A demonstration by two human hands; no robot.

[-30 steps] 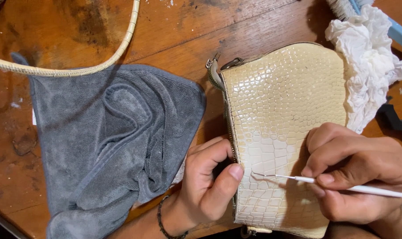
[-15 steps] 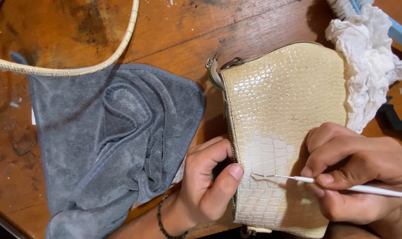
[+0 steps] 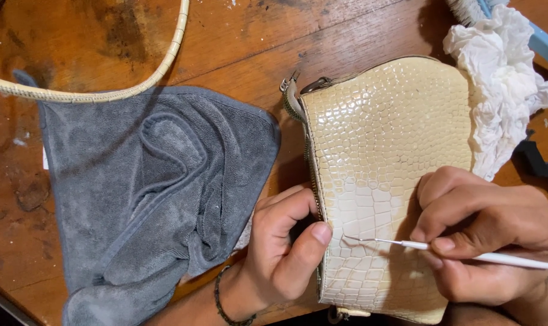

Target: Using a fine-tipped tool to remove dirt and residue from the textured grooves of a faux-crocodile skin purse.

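Pinching a thin white pick [image 3: 467, 252] in right hand [image 3: 485, 241] fingers, left hand [image 3: 283, 253] gripping cream bag [image 3: 382, 151] edge

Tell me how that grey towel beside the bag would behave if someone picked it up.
The grey towel would probably hang limp: it lies in soft folds on the wooden table. Its fuzzy pile suggests it grips easily and is unlikely to slip. It looks light and not fragile.
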